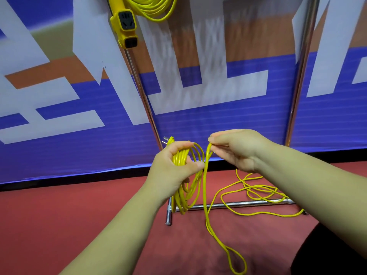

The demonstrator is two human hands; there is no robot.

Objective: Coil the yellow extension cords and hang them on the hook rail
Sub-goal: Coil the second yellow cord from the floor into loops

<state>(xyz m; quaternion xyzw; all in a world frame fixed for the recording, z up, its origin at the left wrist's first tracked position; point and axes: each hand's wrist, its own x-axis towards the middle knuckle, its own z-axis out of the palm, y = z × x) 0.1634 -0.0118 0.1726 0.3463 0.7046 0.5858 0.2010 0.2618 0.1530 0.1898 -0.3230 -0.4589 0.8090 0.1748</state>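
The left hand (174, 165) is sitting left of the right hand (236, 149), both in front of the banner wall (59, 106). A bundle of cord loops (180, 157) is hanging from the left hand, with a plug (168, 140) sticking up behind it. A single cord strand (205, 185) is dropping from the right hand to the floor (79, 205). Loose cord (258, 191) is lying on the floor to the right, across the rack's base bar (228, 204). A hung coil (153, 6) and socket block (125, 24) are hanging at upper left, above both hands.
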